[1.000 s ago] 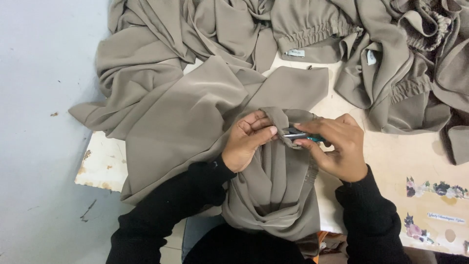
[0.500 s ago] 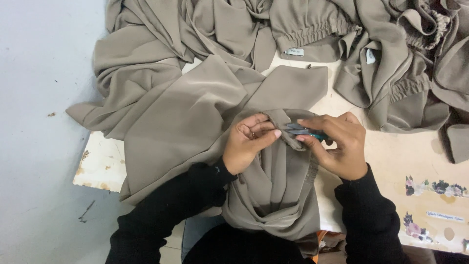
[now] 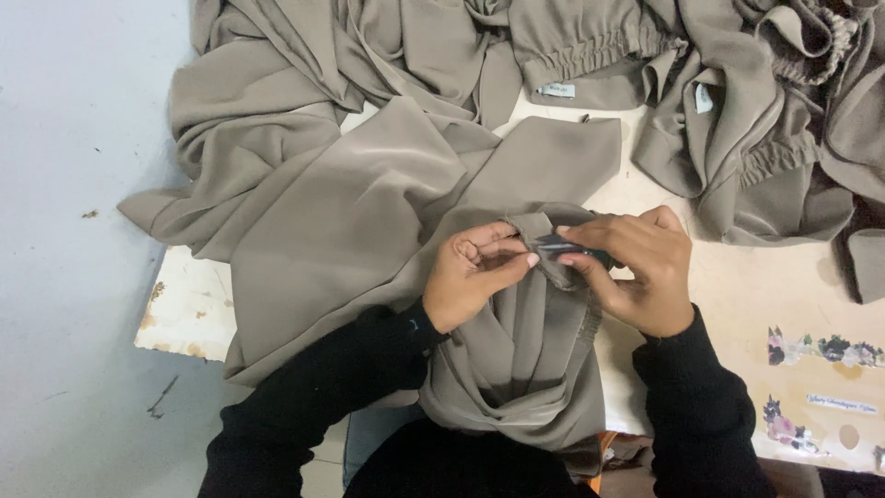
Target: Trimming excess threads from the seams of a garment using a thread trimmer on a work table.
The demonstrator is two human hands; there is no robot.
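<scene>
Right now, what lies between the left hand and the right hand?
In the head view, a gathered edge of the taupe garment sits between the left hand and right hand, with the tip of a small dark tool.

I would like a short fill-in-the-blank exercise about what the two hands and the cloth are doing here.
1. The left hand pinches a fold of ____ cloth.
2. The right hand holds a small dark ____ against that fold.
3. Both sleeves are ____ in colour.

Missing words: taupe; tool; black
</scene>
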